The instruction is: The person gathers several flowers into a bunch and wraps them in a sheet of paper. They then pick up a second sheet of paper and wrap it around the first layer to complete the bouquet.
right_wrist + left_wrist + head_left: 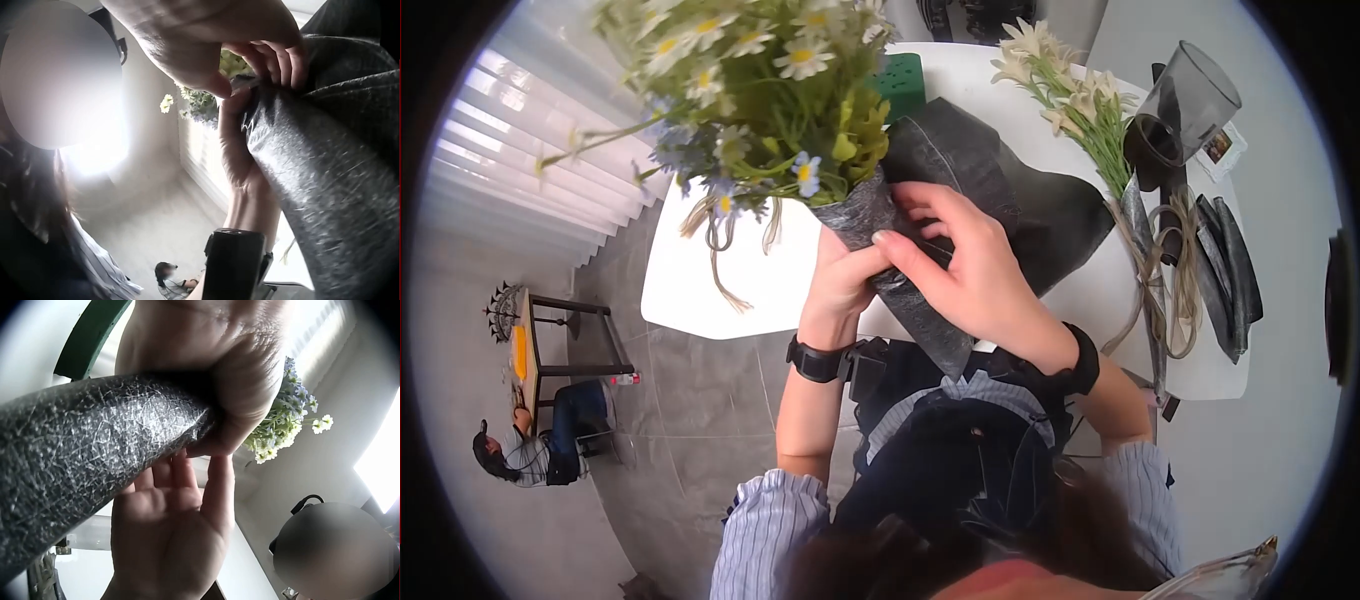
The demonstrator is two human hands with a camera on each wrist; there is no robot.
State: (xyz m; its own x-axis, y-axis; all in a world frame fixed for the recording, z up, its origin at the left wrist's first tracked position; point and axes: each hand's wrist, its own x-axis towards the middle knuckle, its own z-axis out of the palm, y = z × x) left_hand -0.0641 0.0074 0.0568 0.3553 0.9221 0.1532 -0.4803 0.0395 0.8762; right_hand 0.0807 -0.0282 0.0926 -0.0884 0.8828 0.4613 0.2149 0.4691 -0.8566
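A bouquet of white daisies and small blue flowers is wrapped in a cone of black, crackle-textured wrapping paper. My left hand grips the cone around its neck, just below the blooms; the paper hides most of its fingers. On the other side, my right hand pinches the paper's upper edge, its thumb close to the left thumb. A wide flap of the paper spreads out to the right over the white table. The right wrist view shows the right fingers bent over the edge.
To the right lie a second bunch of pale flowers, twine loops and rolled dark sheets. A clear grey cup and a green block are at the back. Someone sits at a far desk.
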